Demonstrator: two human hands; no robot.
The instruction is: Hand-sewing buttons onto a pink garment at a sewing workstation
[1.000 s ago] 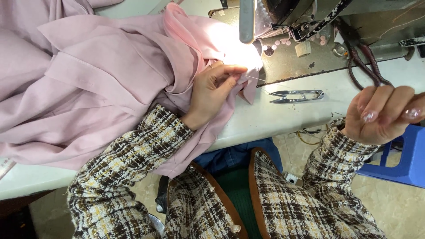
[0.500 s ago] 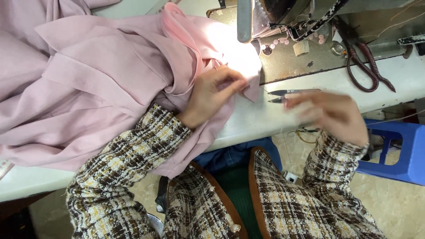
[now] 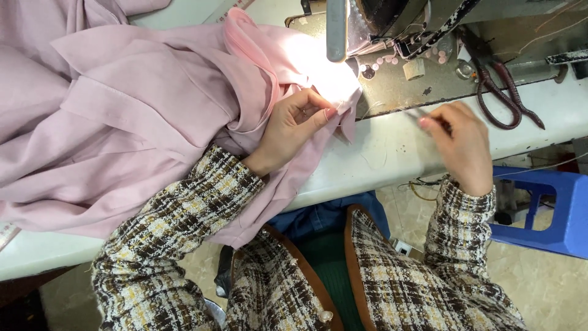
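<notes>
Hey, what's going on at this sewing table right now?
A person in a checked tweed jacket sits at a sewing machine. The left hand pinches an edge of pink fabric beside the lit needle area. The right hand grips small thread snips on the white table. Dark-handled scissors lie beyond it.

- Left hand (image 3: 294, 125) sits just left of the frame's centre, palm down, wrist bent, fingers curled with thumb and forefinger tips pinched together at their right end.
- Left forearm runs from the lower left up to that hand, in a checked tweed sleeve.
- Right hand (image 3: 459, 144) is right of centre, back of hand toward the camera, fingers curled closed and slightly blurred.
- Right forearm rises from the lower right, in the same sleeve.
</notes>
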